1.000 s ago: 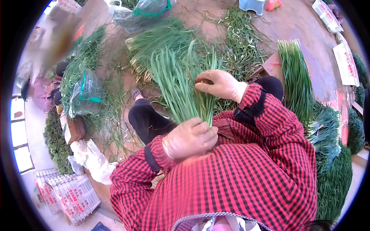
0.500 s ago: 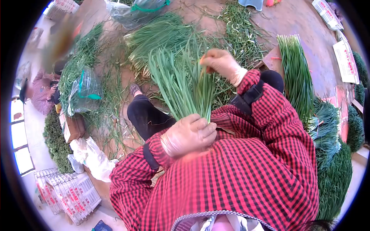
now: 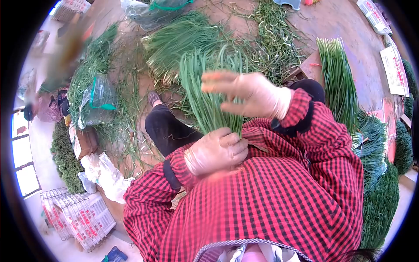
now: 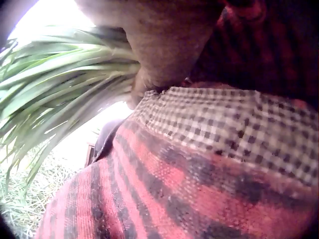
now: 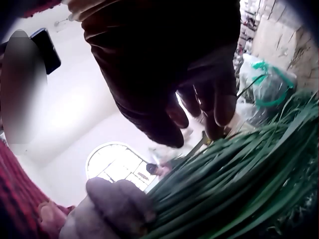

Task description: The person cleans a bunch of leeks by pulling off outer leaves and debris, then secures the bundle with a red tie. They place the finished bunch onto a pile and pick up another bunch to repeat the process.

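Observation:
A bunch of long green chives (image 3: 208, 94) stands fanned upward from my gloved left hand (image 3: 217, 150), which grips its base in a fist in front of my red checked smock. The leaves also show in the left wrist view as the chive bunch (image 4: 55, 84) and in the right wrist view as the chive bunch (image 5: 239, 184). My gloved right hand (image 3: 244, 94) hovers over the upper part of the leaves with fingers spread and straight, holding nothing that I can see. Its fingers (image 5: 219, 107) hang just above the leaves.
Loose chives (image 3: 183, 37) lie piled on the brown floor ahead. Tidy bundles (image 3: 338, 83) lie at the right, more stacked (image 3: 379, 192) below them. Bagged greens (image 3: 96, 105) sit at the left, a white crate (image 3: 76, 216) lower left. Another person (image 3: 50, 105) sits far left.
My right hand has let go its pinch at the leaf tips, come back toward me and spread its fingers over the bunch. The left hand keeps its grip on the base.

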`<state>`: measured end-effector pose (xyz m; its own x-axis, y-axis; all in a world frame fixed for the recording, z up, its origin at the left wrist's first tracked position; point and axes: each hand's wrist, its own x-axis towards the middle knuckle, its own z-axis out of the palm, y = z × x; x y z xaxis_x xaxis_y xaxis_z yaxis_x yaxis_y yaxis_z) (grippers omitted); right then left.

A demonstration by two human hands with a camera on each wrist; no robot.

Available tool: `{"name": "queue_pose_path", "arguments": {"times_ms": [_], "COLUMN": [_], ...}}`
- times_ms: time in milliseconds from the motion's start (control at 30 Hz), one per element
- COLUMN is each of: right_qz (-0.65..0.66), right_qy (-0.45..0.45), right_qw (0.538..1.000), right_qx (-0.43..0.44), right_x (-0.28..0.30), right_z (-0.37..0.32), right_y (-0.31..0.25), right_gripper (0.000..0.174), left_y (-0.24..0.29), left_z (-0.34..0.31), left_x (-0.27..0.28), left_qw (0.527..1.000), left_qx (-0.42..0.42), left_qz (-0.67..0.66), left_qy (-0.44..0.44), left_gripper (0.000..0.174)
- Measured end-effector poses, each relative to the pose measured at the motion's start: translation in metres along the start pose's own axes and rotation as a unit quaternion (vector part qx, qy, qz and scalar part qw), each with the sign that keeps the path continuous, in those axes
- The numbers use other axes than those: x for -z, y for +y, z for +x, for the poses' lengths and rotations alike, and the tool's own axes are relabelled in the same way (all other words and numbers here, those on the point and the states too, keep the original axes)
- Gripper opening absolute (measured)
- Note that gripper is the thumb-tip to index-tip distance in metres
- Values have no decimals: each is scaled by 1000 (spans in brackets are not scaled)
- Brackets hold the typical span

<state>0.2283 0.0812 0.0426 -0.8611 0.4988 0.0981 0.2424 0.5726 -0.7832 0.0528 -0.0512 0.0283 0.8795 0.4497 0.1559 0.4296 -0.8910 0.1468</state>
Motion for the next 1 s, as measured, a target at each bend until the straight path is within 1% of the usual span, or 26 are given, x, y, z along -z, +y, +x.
{"name": "queue_pose_path", "arguments": {"times_ms": [33, 67, 100, 133, 200, 233, 333, 367, 467, 500, 533, 600, 667, 700, 733, 767, 800, 867, 900, 933, 1000], "right_qz": [-26, -53, -69, -103, -173, -179, -204, -183, -202, -213, -220, -236, -248, -260, -279, -286, -290, -299, -301, -327, -355], "right_qy": [0, -1, 22, 3, -37, -19, -50, -31, -15, -4, -1, 31, 32, 49, 37, 38, 37, 66, 78, 101, 118], "right_qw": [998, 991, 988, 986, 977, 978, 974, 977, 970, 969, 967, 960, 955, 948, 944, 941, 938, 934, 932, 929, 924], "right_qx": [61, 122, 140, 134, 121, 109, 89, 103, 137, 129, 129, 146, 162, 175, 172, 179, 186, 186, 185, 143, 76], "right_x": [-10, -23, -28, -25, -13, -10, -3, -1, 6, 7, 14, 24, 35, 36, 38, 43, 47, 54, 58, 65, 78], "right_z": [-2, -3, -3, -5, -12, -16, -29, -33, -35, -36, -35, -31, -22, -19, -15, -12, -10, -8, -7, -7, -9], "right_y": [7, 18, 15, 14, 6, 1, 1, 2, 4, 1, -5, -13, -23, -20, -21, -24, -26, -22, -20, -19, 1], "right_gripper": [47, 43, 30, 26, 20, 10, 8, 7, 10, 13, 15, 16, 15, 13, 13, 12, 11, 11, 11, 11, 15], "left_y": [0, 1, 1, 1, 2, 2, 2, 3, -6, -7, -9, -15, -24, -29, -32, -32, -32, -31, -28, -32, -47], "left_z": [1, 0, -1, -3, -7, -9, -9, -14, -12, -13, -14, -13, -9, -15, -20, -22, -24, -25, -22, -22, -28], "left_x": [1, 1, 0, 0, 1, 1, 5, -1, 3, 10, 17, 26, 28, 26, 21, 14, 12, 9, 14, 16, 23], "left_qw": [1000, 1000, 1000, 1000, 1000, 999, 995, 991, 970, 961, 950, 913, 863, 851, 835, 820, 784, 700, 639, 636, 626], "left_qx": [-3, 0, 3, 7, 25, 33, 61, 78, 138, 166, 192, 229, 168, 171, 178, 169, 186, 226, 226, 223, 219], "left_qz": [6, 4, 2, 0, 2, 3, 50, 45, -134, -173, -206, -272, -400, -443, -485, -508, -549, -628, -668, -657, -632], "left_qy": [-9, 3, 14, 27, 5, -6, 61, 101, 152, 137, 136, 202, 258, 225, 187, 203, 222, 254, 306, 337, 401], "left_gripper": [39, 39, 39, 39, 37, 37, 34, 33, 36, 39, 39, 38, 33, 31, 29, 35, 41, 53, 66, 73, 90]}}
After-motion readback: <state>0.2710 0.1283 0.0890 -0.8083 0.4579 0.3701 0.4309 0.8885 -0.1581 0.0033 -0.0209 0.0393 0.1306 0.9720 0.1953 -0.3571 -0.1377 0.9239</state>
